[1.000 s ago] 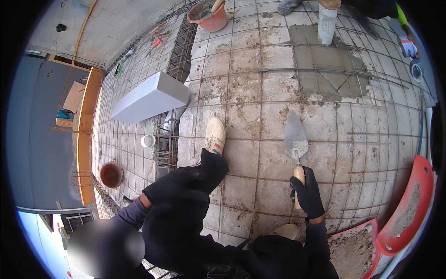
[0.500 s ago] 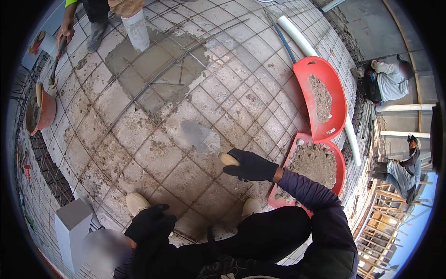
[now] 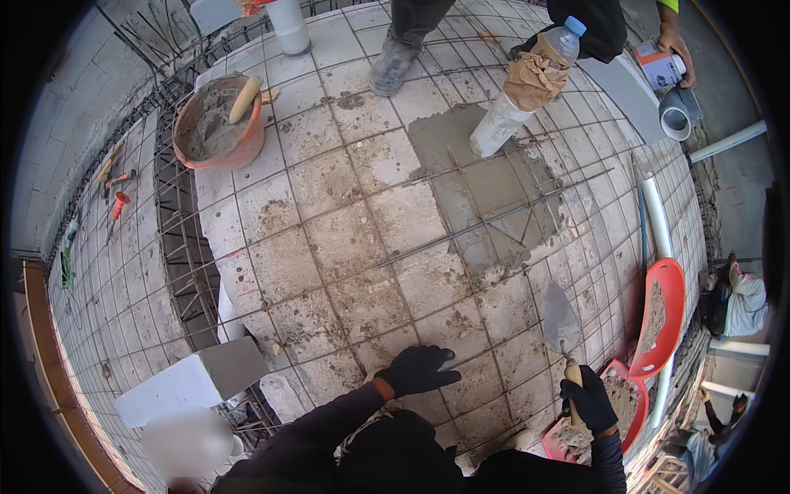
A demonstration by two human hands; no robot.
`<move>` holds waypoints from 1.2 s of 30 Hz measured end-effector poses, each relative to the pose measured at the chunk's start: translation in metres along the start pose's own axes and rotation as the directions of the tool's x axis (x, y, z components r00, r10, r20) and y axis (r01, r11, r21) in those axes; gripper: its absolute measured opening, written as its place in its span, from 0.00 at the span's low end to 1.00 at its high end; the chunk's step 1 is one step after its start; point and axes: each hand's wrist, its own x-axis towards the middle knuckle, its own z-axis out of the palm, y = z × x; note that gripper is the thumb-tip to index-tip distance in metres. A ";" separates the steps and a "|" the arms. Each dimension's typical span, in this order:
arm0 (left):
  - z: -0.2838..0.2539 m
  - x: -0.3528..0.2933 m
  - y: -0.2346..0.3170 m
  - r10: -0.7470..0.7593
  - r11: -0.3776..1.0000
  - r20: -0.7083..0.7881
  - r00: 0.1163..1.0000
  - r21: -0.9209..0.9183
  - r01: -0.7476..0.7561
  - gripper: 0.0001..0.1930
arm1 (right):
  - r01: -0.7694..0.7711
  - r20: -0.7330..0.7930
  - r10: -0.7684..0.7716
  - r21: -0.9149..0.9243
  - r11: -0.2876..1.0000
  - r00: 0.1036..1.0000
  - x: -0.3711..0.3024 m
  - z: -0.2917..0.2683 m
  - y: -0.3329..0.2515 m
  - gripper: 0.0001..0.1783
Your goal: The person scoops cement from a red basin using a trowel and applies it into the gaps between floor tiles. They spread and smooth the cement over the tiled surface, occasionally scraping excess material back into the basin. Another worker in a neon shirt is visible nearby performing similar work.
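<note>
My right hand (image 3: 589, 397), in a black glove, is closed round the wooden handle of a pointed trowel (image 3: 561, 319). Its grey blade points away from me, low over the steel mesh. Also gloved in black, my left hand (image 3: 417, 371) reaches over the rebar mesh (image 3: 355, 230) in front of me, fingers apart and nothing in them. Farther off, wet grey mortar (image 3: 485, 185) fills a patch of the slab. A white pipe (image 3: 499, 123) with brown paper round its top stands in that patch, with a clear bottle (image 3: 562, 41) at its top.
Red scoop-shaped containers (image 3: 665, 317) holding dry mix lie at right beside a white pipe (image 3: 656, 216). An orange bucket (image 3: 257, 136) of mortar stands at far left, near an open trench (image 3: 185, 239). A grey block (image 3: 234, 368) sits near left. A co-worker's hand (image 3: 675, 51) holds a can.
My view has swung left, so the mortar patch and red containers appear farther right. My left hand has gone from beside my leg out over the mesh. My right hand still grips the trowel.
</note>
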 end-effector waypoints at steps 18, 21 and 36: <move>-0.100 -0.018 -0.047 -0.173 0.940 -0.779 0.603 -0.314 -0.136 0.24 | 0.098 0.126 -0.072 -0.220 0.971 0.989 -0.001 0.083 -0.164 0.17; -0.101 -0.037 -0.050 -0.244 0.934 -0.761 0.601 -0.350 -0.064 0.23 | 0.142 0.110 -0.130 -0.107 0.984 0.985 0.039 0.112 -0.184 0.17; -0.017 -0.137 -0.004 -0.578 0.726 -0.274 0.769 -0.602 0.332 0.28 | 0.731 0.347 -0.715 -0.597 0.331 0.607 0.319 0.145 -0.237 0.20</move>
